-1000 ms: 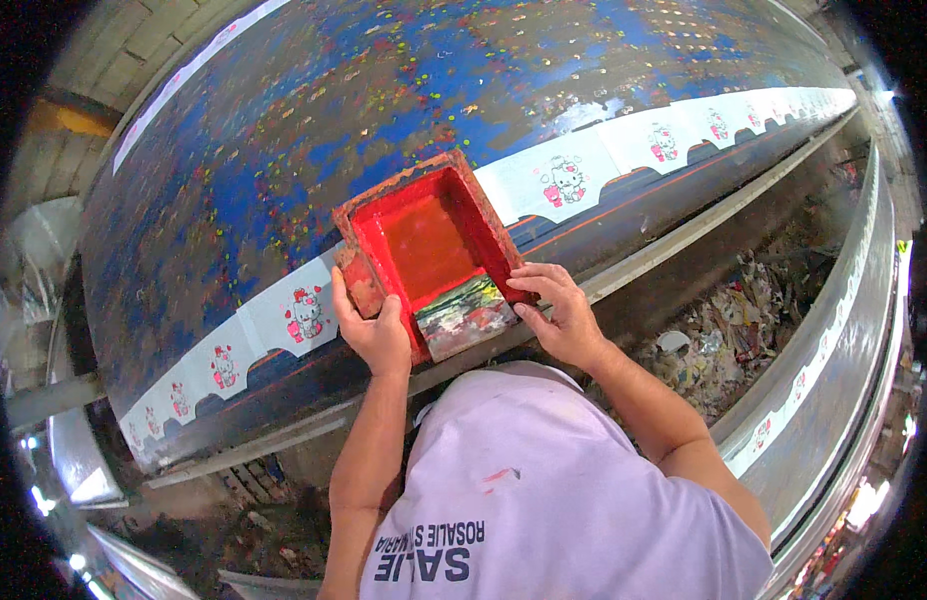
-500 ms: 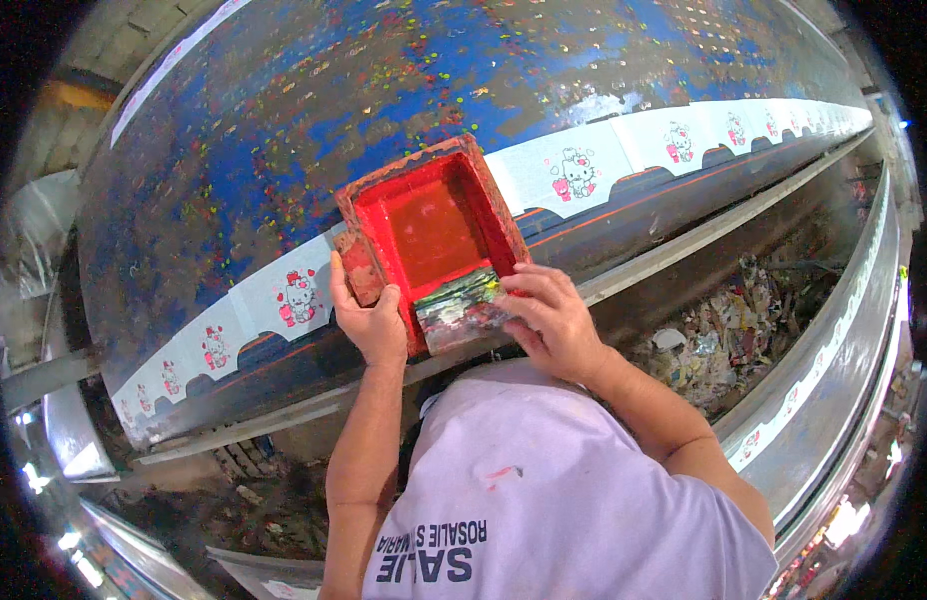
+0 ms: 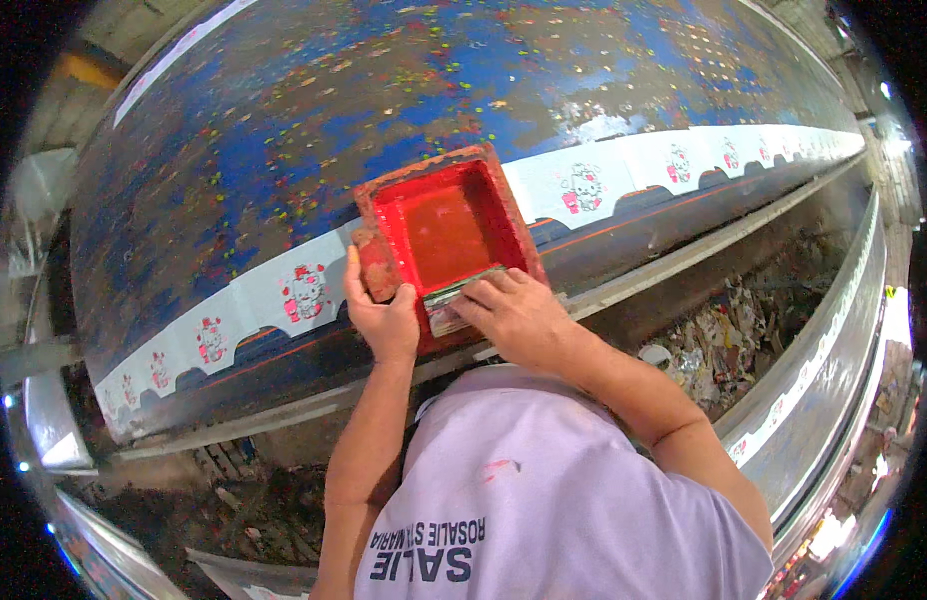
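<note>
A red-stained screen-printing frame [image 3: 518,222] rests over the strip of white printed pieces at the table's near edge, red ink spread inside it. My left hand [image 3: 384,318] grips its left side by a reddish block [image 3: 377,268], with the thumb on the near side of the block. Across the frame's near end is a paint-smeared squeegee [image 3: 445,318], streaked green, white and dark. My right hand [image 3: 516,312] is closed over it from the right, fingers bent, hiding much of it.
White pieces [image 3: 574,190] with red and black cartoon prints run along the edge on both sides. Beyond lies a long table [image 3: 314,130] blotched with blue, brown and dried paint spots. A ledge [image 3: 674,262] borders it; scraps [image 3: 729,345] lie below at right. Another table [image 3: 819,400] curves behind.
My right hand has moved left and closed over the squeegee, which now looks narrower and more covered. The frame sits slightly lower and farther right in view, my left hand still on it.
</note>
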Available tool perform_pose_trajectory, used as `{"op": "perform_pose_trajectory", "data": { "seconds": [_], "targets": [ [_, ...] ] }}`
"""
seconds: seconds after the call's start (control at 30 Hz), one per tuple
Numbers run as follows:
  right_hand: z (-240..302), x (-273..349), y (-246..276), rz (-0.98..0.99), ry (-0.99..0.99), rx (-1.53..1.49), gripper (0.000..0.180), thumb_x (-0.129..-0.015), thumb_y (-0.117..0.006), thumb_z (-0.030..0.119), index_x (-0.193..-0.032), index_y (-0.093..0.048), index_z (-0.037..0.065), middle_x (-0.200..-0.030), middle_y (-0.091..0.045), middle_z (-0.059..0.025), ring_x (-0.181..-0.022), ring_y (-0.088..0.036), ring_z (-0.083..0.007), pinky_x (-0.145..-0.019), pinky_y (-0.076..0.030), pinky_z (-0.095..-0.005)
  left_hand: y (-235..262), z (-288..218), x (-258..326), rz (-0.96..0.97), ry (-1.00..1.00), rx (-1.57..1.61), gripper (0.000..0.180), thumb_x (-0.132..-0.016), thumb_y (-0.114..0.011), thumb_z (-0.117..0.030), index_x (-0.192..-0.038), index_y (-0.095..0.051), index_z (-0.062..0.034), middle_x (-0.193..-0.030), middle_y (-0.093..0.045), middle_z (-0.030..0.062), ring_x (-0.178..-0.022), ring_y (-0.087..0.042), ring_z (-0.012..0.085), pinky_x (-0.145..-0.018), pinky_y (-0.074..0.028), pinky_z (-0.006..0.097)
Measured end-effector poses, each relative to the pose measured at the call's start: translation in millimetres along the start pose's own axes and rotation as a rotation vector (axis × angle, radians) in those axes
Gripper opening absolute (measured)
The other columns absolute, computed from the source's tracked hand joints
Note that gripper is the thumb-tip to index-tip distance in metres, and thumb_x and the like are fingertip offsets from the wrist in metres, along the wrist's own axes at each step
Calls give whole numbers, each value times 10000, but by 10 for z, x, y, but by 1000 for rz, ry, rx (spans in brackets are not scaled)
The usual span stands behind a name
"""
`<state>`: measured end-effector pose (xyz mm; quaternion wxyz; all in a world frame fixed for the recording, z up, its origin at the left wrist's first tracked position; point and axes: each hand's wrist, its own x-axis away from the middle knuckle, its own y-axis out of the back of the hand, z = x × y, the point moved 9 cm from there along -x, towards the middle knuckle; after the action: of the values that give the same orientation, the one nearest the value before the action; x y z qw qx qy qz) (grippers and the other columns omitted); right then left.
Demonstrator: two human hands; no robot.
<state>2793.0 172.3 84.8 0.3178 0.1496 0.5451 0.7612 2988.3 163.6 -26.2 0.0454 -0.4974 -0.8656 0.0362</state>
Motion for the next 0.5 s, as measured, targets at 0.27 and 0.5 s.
{"op": "perform_pose_trajectory", "data": {
  "seconds": [0.27,0.5],
  "targets": [
    [-14,146,58,65,-43,-65,587,-820,-738,26,-1402,-775,85,-1356,-727,-116,-1281,-699,-342,-1084,-575,-497,26,-8,3,-42,19,-62,940,-843,-755,90,-1731,-451,32,-1583,-633,157,-1392,-657,212,-1202,-534,371],
    [-308,-187,-65,-123,22,78,513,-873,-752,89,-1385,-778,92,-1361,-714,-116,-1256,-690,-353,-1085,-554,-501,43,21,11,9,3,-37,863,-929,-777,31,-1730,-456,41,-1633,-609,192,-1438,-642,235,-1237,-509,393]
  ]
}}
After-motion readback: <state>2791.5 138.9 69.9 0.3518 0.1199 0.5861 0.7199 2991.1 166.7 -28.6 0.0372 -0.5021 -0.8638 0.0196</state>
